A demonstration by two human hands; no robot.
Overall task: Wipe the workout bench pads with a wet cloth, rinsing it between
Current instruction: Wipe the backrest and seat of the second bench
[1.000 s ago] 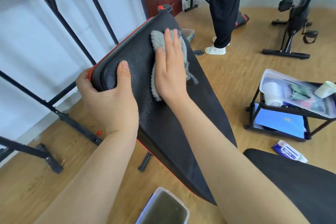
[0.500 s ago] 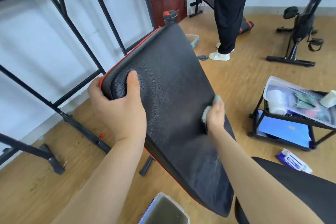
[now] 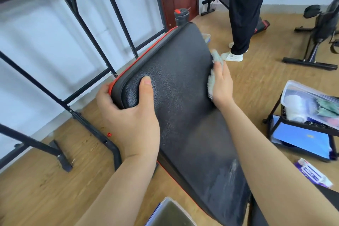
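Observation:
The black bench back pad (image 3: 179, 97) with red piping stands tilted up in front of me. My left hand (image 3: 132, 115) grips its upper left corner, thumb on the face and fingers curled behind the edge. My right hand (image 3: 221, 84) presses a grey-green cloth (image 3: 217, 57) against the pad's right side edge with straight fingers; the cloth sticks out above the fingertips. A damp streak shows on the pad's lower right.
A clear tub of murky water (image 3: 170, 214) sits on the wood floor below me. A black cart (image 3: 302, 126) with a plastic bin stands right, a packet (image 3: 311, 172) beside it. A black rack (image 3: 91, 42) is left. Another person (image 3: 245, 14) and an exercise bike (image 3: 321, 29) are behind.
My right hand slid the cloth from the pad's upper face down to the right edge, then up along that edge. My left hand kept its grip on the corner.

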